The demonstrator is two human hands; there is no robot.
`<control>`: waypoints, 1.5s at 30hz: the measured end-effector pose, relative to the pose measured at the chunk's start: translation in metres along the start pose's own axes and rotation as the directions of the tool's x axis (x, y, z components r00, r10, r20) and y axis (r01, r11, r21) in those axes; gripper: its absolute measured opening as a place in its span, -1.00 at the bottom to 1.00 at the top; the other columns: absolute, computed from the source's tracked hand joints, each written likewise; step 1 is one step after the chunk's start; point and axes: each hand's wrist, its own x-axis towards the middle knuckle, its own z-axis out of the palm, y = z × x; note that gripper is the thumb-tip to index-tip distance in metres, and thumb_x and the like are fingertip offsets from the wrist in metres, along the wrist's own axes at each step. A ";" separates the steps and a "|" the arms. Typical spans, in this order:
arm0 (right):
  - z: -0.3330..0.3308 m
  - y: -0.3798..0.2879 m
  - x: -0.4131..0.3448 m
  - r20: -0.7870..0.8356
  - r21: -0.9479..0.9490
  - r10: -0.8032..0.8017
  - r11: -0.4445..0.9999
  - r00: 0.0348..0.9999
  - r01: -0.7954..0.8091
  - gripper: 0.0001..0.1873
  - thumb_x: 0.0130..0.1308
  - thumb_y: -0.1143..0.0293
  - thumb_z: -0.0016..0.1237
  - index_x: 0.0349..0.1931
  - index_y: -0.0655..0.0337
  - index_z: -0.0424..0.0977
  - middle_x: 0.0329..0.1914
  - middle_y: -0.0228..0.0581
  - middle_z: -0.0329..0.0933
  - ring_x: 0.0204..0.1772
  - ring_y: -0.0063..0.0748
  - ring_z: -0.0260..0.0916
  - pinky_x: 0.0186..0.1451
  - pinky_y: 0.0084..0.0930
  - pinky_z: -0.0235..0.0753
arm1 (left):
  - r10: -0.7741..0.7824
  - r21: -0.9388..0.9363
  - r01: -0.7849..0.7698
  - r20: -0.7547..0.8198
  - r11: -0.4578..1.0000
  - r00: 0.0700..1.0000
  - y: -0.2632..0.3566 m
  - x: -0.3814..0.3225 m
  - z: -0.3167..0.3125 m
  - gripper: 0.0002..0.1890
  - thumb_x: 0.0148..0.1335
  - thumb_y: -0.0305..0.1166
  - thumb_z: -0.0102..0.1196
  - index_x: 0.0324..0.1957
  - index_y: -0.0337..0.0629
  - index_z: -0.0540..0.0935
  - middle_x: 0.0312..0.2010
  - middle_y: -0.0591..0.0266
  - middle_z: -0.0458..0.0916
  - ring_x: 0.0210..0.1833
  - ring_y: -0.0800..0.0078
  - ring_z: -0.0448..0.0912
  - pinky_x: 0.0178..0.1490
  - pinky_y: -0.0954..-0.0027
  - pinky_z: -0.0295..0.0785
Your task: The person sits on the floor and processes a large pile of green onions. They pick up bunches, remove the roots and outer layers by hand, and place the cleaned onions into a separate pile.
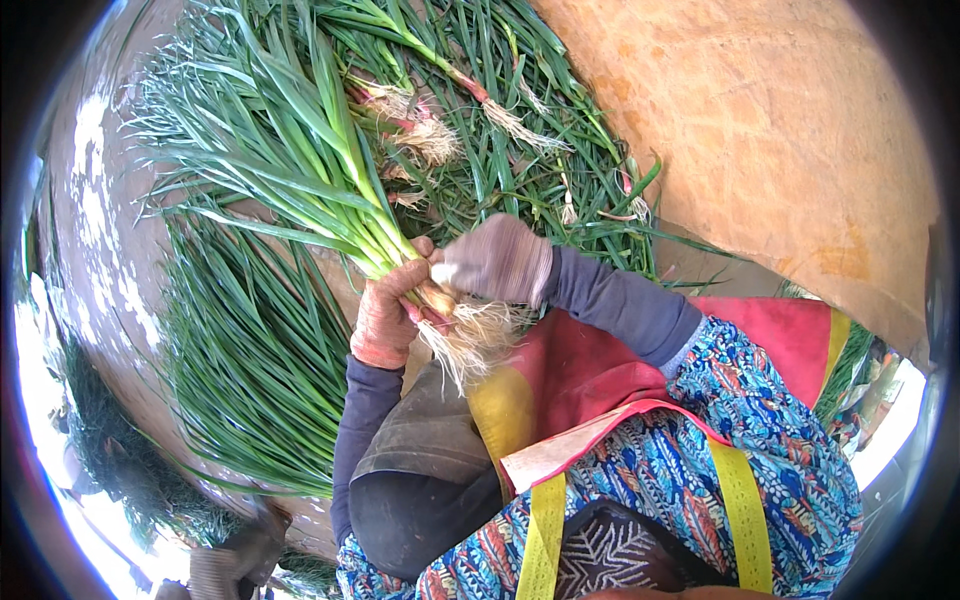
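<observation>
My left hand (390,311), in an orange-brown work glove, is closed around a bunch of green onions (367,225) just above the bulbs. The long leaves fan out to the upper left; pale roots (476,341) hang to the lower right. Gloved too, my right hand (495,262) is at the bulbs, blurred, its fingers curled by a small white thing (444,273), perhaps a stem or bulb. Whether it grips this is unclear. Behind both hands lie loose green onions (480,90) with reddish stems and pale roots.
A large pile of long green leaves (247,360) lies left of my left forearm. A tan sheet or board (750,127) curves across the upper right. Dark greenery (135,450) and part of another person, with a striped sleeve or glove (214,574), are at the lower left.
</observation>
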 end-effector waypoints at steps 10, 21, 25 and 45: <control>0.025 0.014 0.060 0.315 0.834 0.576 0.211 0.754 -0.510 -0.76 0.16 0.26 -0.04 -0.36 0.28 0.49 -0.68 -0.47 0.37 -0.73 -0.72 0.25 -0.69 -0.75 0.21 | 0.026 -0.203 -0.021 0.024 0.979 0.999 -0.006 -0.005 0.006 -0.67 -0.07 -0.38 0.06 -0.19 -0.16 0.36 -0.39 0.26 0.40 -0.30 0.30 0.45 -0.12 0.20 0.40; 0.013 0.036 0.037 0.197 -0.214 0.791 0.611 0.579 -0.762 -0.75 0.09 0.23 -0.14 -0.43 0.15 0.56 -0.35 -0.03 0.54 -0.25 -0.13 0.52 -0.20 -0.25 0.45 | 0.231 0.206 -0.212 -0.070 0.955 0.971 0.014 -0.023 0.035 -0.69 -0.15 -0.44 0.02 -0.29 -0.35 0.43 -0.46 0.05 0.50 -0.45 0.29 0.50 -0.36 0.34 0.47; 0.003 0.039 0.000 0.832 -0.183 0.382 0.874 0.402 -0.450 -0.70 0.09 0.15 -0.09 -0.32 0.15 0.54 -0.24 -0.15 0.54 -0.14 -0.25 0.49 -0.14 -0.31 0.47 | 0.456 0.350 -0.413 -0.047 0.841 0.889 0.034 -0.024 0.040 -0.70 -0.12 -0.40 0.03 -0.31 -0.41 0.49 -0.39 0.00 0.55 -0.51 0.35 0.53 -0.47 0.41 0.47; -0.042 0.024 0.006 0.253 0.337 0.539 0.729 0.803 -0.596 -0.76 0.08 0.22 0.00 -0.50 0.23 0.48 -0.62 -0.29 0.44 -0.52 -0.42 0.40 -0.42 -0.50 0.36 | 0.253 -0.327 -0.206 0.110 0.923 0.961 0.006 0.007 0.016 -0.77 0.10 -0.38 -0.02 -0.19 -0.22 0.39 0.10 -0.12 0.33 0.17 0.10 0.33 0.23 0.01 0.21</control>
